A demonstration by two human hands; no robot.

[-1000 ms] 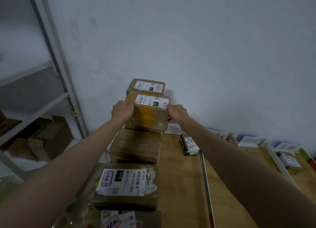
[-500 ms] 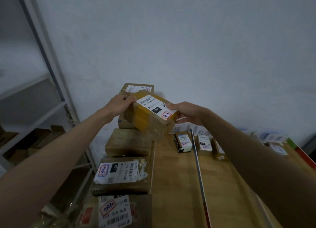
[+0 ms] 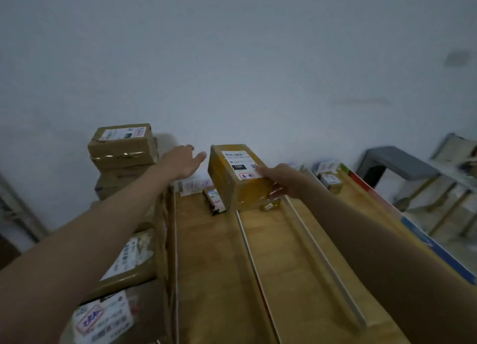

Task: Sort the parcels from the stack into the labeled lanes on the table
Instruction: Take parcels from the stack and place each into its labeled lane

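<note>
Grip: right hand (image 3: 281,178) clasps the taped cardboard box (image 3: 238,175), thumb on its label; left hand (image 3: 180,163) loose, empty.
Box: tilted above wooden table's (image 3: 211,266) far lanes, right of the stack (image 3: 124,150).

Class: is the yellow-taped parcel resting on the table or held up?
Held up: the right hand grips the yellow-taped parcel, tilted above the table.

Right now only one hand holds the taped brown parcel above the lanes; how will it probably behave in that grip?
The parcel probably stays stiff: its edges look straight and boxy. It seems light enough for its size, since the right hand alone carries it while the left hand is off it. The glossy tape may be slippery, and it is tilted, so it could slide.
</note>
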